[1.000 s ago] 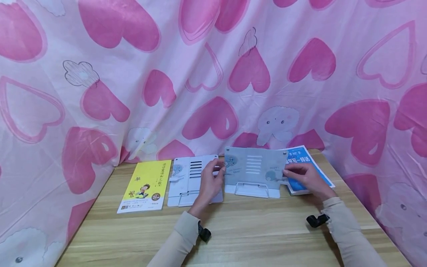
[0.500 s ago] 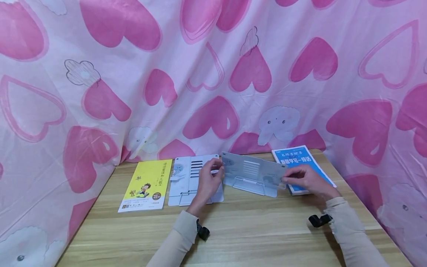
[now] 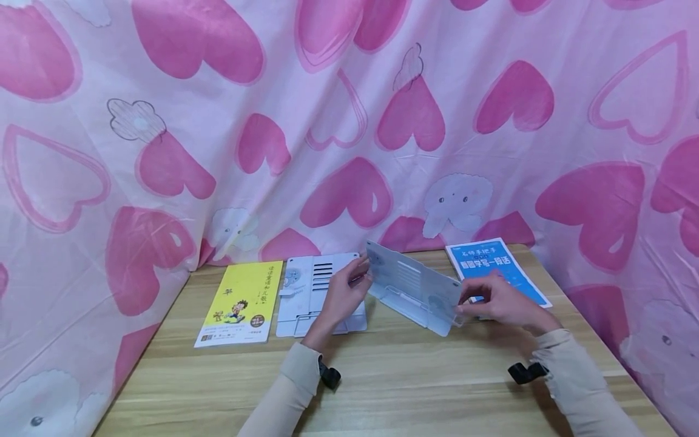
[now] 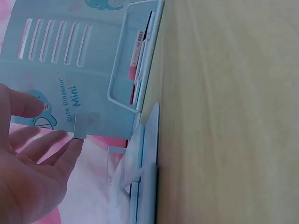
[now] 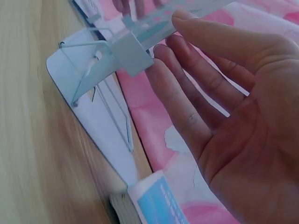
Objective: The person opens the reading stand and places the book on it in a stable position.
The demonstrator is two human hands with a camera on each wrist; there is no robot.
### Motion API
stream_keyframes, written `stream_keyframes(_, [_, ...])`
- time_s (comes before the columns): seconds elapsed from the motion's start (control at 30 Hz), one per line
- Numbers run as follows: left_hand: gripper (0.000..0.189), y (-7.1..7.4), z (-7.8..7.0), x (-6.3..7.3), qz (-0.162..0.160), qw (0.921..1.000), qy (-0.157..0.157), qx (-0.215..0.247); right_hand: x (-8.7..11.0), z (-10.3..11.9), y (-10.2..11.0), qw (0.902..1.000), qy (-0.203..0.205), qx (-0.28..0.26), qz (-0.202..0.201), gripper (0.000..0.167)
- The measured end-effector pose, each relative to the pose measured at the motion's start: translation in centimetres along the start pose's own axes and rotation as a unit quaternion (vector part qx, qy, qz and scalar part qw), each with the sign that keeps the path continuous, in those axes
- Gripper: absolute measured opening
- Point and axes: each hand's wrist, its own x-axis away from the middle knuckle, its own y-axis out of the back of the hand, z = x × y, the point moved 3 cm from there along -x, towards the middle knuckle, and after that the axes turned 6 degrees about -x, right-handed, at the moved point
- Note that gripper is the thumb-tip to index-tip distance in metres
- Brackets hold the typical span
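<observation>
A pale blue book stand (image 3: pixel 409 285) with slots, a wire bracket and dinosaur prints stands upright on the wooden table, angled with its right side nearer me. My left hand (image 3: pixel 346 291) holds its left edge; in the left wrist view the thumb lies before the panel and the fingers of that hand (image 4: pixel 42 172) are behind, by a small side clip (image 4: pixel 81 123). At the opposite edge, my right hand (image 3: pixel 505 300) grips between thumb and fingers. The right wrist view shows the stand's base plate (image 5: pixel 88 119) spread beneath the panel.
A second, similar book stand (image 3: pixel 297 306) is left of the held one, partly behind my left hand. Beyond it lies a yellow book (image 3: pixel 235 303). A blue book (image 3: pixel 491 261) lies behind my right hand. A pink heart-print curtain (image 3: pixel 349 121) hangs along the table's back.
The book stand has swung round: its right side came toward me while the left edge stayed nearly in place. My right hand moved with it, and more of the blue book shows.
</observation>
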Motion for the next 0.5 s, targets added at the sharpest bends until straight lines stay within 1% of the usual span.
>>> stream_keyframes(0.07, [0.059,0.2,-0.1,-0.1,0.01,0.9999,-0.007,0.01,-0.2,0.4,-0.5,0.9999,-0.013,0.005,0.009,0.014])
stream_keyframes(0.2, [0.067,0.6,-0.4,-0.4,0.013,0.9995,-0.02,0.022,-0.6,1.1,-1.8,0.9994,-0.019,-0.004,0.029,0.017])
stream_keyframes(0.37, [0.076,0.8,-1.3,-0.8,0.003,0.9976,-0.065,0.021,-1.2,2.2,-3.5,0.9987,-0.006,-0.011,0.049,0.021])
stream_keyframes(0.4, [0.076,0.9,-1.6,-0.8,0.0,0.997,-0.075,0.018,-1.3,2.4,-3.9,0.9986,-0.003,-0.01,0.053,0.021])
stream_keyframes(0.5, [0.063,1.2,-2.8,-0.7,-0.007,0.9943,-0.105,-0.013,-1.7,3.0,-4.8,0.9984,0.001,-0.012,0.055,0.02])
